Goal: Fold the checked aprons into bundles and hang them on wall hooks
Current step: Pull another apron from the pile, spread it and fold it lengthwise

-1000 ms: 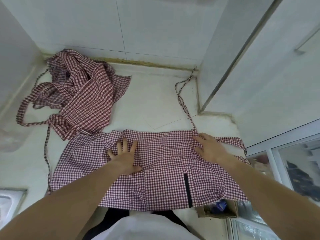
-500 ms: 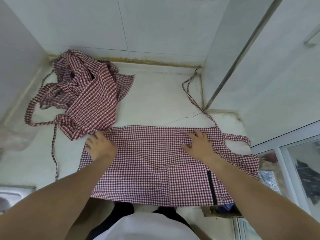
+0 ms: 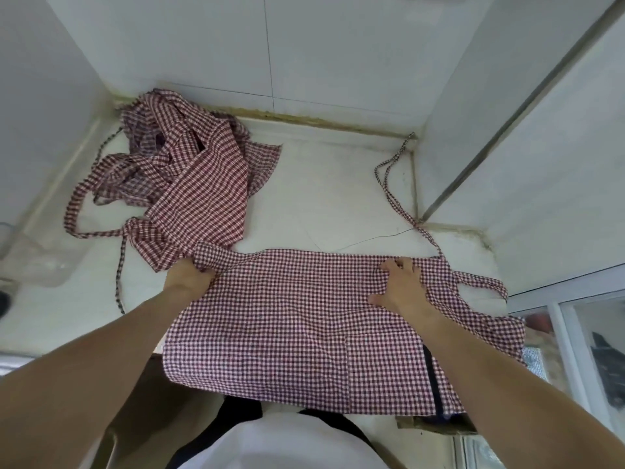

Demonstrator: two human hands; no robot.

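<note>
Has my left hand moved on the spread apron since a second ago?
Yes. The left hand went from the spread apron's middle to its left corner, beside the crumpled apron pile.

No readable text, labels or numbers; corners perhaps too blurred.

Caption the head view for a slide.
Left hand grips the flat red-and-white checked cloth apron's corner; right hand presses it onto the white counter.

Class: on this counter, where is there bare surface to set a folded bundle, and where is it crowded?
Bare counter lies between the heaped aprons, the back wall, the loose strap and the flat apron. The left corner and front edge are crowded with cloth.
</note>
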